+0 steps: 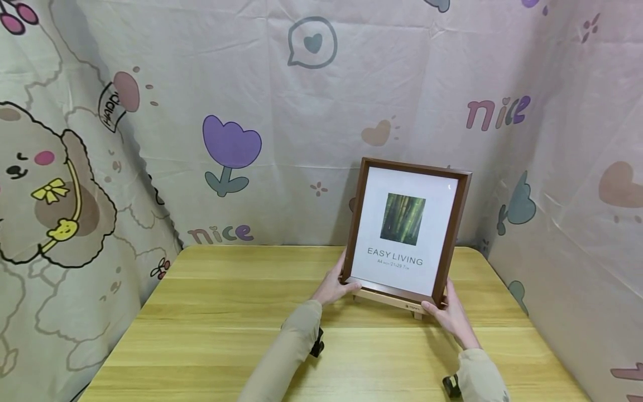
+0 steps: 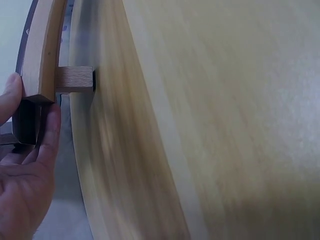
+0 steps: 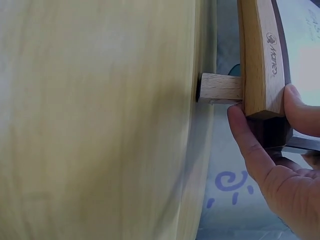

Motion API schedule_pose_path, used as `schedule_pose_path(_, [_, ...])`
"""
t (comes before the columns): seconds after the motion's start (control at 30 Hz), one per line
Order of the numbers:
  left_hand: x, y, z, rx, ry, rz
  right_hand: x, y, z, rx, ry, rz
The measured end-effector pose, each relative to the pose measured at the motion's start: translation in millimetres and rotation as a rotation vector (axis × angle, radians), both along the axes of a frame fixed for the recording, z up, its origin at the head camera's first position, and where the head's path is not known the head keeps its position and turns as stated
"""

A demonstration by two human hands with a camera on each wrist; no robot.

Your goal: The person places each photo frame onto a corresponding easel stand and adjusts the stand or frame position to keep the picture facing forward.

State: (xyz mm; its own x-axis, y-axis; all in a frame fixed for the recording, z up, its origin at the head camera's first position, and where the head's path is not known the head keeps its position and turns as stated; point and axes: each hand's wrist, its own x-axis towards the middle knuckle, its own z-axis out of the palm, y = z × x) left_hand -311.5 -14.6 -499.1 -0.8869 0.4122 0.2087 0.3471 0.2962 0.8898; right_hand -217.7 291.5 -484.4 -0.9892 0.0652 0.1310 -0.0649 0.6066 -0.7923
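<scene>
Gripping the picture frame (image 1: 406, 229) by its lower corners, the left hand (image 1: 335, 283) and right hand (image 1: 452, 314) have it upright on a wooden stand (image 1: 389, 300), at the table's (image 1: 226, 301) far right. From the left wrist, the thumb (image 2: 12, 95) sits in front by the stand's end; even pressure should serve. From the right wrist, the grip mirrors it; I'd square both corners together, gently, lest one slip.

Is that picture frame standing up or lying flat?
Standing up: the picture frame faces the viewer, its bottom edge at the wooden ledge, lower corners held by the left hand and right hand.
</scene>
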Motion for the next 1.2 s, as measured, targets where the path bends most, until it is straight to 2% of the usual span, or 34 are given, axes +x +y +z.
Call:
schedule_pose_path(0.3, [2.2,-1.9,2.8,-0.058,0.015,0.006,-0.3,-0.4,-1.3,0.011,0.009,0.001])
schedule_pose_path(0.57, [1.3,-2.9,1.1,-0.036,0.018,-0.014,-2.0,-1.3,-1.0,0.004,-0.019,-0.002])
schedule_pose_path(0.83, [2.3,-7.6,-2.3,-0.017,0.035,-0.026,-3.5,-3.6,-2.2,0.027,0.024,0.012])
schedule_pose_path(1.2, [7.2,-18.4,-1.2,-0.035,0.001,0.003,-6.7,-12.9,-1.2,0.021,0.020,0.017])
